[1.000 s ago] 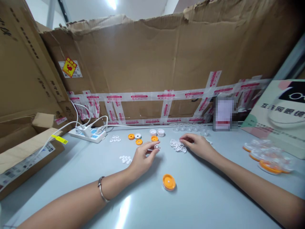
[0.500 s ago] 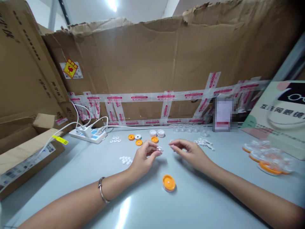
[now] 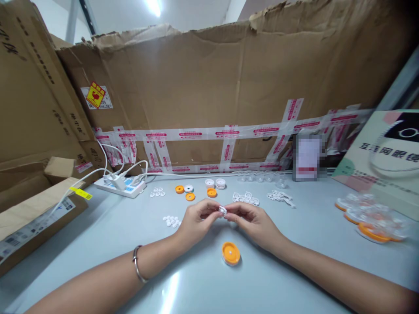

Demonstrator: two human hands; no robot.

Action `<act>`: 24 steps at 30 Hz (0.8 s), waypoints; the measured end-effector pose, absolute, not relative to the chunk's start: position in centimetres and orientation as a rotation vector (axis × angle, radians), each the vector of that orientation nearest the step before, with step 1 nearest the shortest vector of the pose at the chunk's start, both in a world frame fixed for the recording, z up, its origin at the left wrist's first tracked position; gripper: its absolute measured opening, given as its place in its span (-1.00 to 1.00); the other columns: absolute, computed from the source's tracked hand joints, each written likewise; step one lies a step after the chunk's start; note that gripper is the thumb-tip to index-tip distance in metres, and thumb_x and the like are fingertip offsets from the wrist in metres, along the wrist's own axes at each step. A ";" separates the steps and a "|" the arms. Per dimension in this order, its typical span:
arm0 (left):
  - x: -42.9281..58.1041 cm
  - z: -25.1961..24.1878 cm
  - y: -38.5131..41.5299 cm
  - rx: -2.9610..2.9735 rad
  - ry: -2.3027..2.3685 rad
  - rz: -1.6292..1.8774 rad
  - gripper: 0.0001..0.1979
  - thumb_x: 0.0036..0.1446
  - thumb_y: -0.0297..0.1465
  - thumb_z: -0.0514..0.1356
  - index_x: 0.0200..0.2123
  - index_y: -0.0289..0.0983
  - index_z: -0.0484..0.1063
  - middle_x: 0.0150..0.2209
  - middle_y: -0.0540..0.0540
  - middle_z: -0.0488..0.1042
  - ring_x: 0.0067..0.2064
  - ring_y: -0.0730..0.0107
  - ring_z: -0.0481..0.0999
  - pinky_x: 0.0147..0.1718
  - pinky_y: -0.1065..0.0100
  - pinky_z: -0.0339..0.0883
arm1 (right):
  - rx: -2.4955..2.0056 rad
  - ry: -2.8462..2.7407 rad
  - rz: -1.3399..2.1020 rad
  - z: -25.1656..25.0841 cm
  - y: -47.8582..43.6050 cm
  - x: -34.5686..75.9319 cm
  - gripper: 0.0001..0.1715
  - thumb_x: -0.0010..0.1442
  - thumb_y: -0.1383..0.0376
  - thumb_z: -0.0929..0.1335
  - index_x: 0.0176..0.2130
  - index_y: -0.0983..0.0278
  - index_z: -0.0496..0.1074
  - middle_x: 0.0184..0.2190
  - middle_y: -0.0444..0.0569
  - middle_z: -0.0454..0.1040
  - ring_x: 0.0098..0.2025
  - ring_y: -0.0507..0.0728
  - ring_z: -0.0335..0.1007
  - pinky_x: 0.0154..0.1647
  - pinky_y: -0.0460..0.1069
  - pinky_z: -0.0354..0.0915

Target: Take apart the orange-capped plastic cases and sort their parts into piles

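Note:
Between my two hands is a small white plastic part (image 3: 223, 210), pinched at the fingertips; its exact shape is partly covered. My left hand (image 3: 198, 221) grips it from the left, a metal bangle on that wrist. From the other side my right hand (image 3: 257, 222) closes its thumb and fingers on the same part. Below them an orange and white round disc (image 3: 231, 253) lies on the table, a small white dot at its centre. Just behind my right hand lies a pile of white openwork pieces (image 3: 246, 198).
White discs (image 3: 171, 221) and small white pieces (image 3: 157, 192) lie left. Orange rings (image 3: 190, 196) and white rings (image 3: 220, 183) sit behind my hands. Clear domed parts on orange bases (image 3: 373, 231) stand right. A power strip (image 3: 121, 185) and open carton (image 3: 42, 213) are left.
My right hand has moved left and now meets my left hand at the small white part. The white openwork pile behind it has come into view.

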State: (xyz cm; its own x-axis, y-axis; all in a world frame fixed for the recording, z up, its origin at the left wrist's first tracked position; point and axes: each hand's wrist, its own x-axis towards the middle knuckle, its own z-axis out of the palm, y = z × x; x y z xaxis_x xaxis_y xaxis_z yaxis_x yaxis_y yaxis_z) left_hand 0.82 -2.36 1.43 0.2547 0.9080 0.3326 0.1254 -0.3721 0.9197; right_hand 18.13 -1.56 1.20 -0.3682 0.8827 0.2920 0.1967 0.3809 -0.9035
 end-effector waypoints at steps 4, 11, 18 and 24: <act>0.7 1.6 -2.4 1.835 0.986 1.200 -0.83 0.04 -0.41 0.15 -0.29 -0.33 0.46 -0.28 -0.11 0.54 -0.26 0.35 0.52 -0.24 0.39 0.40 | -0.950 -1.716 1.071 1.2 -1.4 17.8 -0.76 0.00 0.16 0.37 -0.34 0.25 0.46 -0.36 -0.06 0.52 -0.30 0.10 0.43 -0.24 -0.02 0.32; 0.7 2.3 -2.7 1.969 0.992 1.197 -0.76 0.10 -0.42 0.09 -0.18 -0.27 0.49 -0.18 -0.10 0.53 -0.17 0.28 0.52 -0.15 0.32 0.39 | -0.954 -1.630 1.104 1.3 -0.6 17.6 -0.85 -0.09 0.23 0.41 -0.49 0.28 0.43 -0.51 -0.14 0.48 -0.41 0.04 0.37 -0.33 -0.06 0.27; 0.4 2.2 -2.3 1.943 1.008 1.291 -0.79 0.08 -0.42 0.13 -0.22 -0.22 0.50 -0.19 -0.08 0.54 -0.18 0.30 0.51 -0.14 0.31 0.38 | -0.889 -1.578 1.183 1.6 0.8 16.2 -0.84 -0.13 0.26 0.40 -0.55 0.29 0.37 -0.61 -0.20 0.37 -0.51 -0.01 0.27 -0.43 -0.09 0.19; 0.4 2.1 -1.8 1.752 1.131 1.344 -0.87 0.02 -0.42 0.18 -0.35 -0.26 0.53 -0.34 -0.08 0.56 -0.30 0.33 0.53 -0.31 0.40 0.41 | -0.855 -1.439 1.376 1.6 1.2 15.1 -0.66 -0.25 0.18 0.49 -0.55 0.31 0.33 -0.67 -0.25 0.34 -0.58 -0.05 0.24 -0.50 -0.12 0.17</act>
State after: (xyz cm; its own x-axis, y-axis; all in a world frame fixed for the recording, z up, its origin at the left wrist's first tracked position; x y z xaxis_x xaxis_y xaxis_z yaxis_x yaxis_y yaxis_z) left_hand 0.41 -1.78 2.11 0.1027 0.9088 0.4044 0.2438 -0.4172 0.8755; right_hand 15.14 1.17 1.57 -0.3188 0.9345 0.1585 -0.1164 0.1273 -0.9850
